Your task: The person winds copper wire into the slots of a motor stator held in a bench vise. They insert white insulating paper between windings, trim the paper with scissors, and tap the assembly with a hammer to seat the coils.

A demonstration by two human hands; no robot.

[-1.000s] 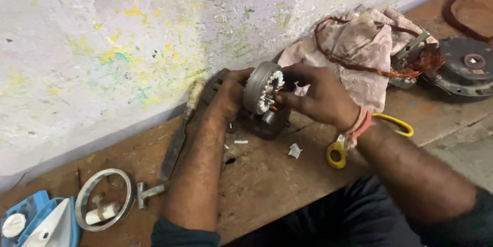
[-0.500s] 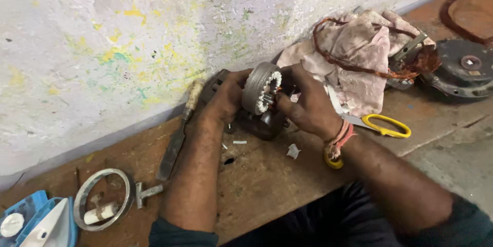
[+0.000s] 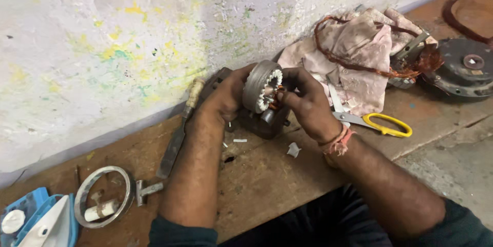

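Note:
A round grey metal motor stator with white slot liners stands on edge over a dark metal part on the wooden bench. My left hand grips the stator's outer rim from the left. My right hand is at its open face, fingers pinched on something small at the slots with a bit of copper wire showing. A red thread band is around my right wrist.
Yellow-handled scissors lie right of my right hand. A pinkish cloth with copper wire and a motor housing sit at the right. A long metal tool, a metal ring and a blue box lie left. The paint-flecked wall stands behind.
My right hand has shifted left off the scissors' handle and closer onto the stator's face. The stator stays held in my left hand.

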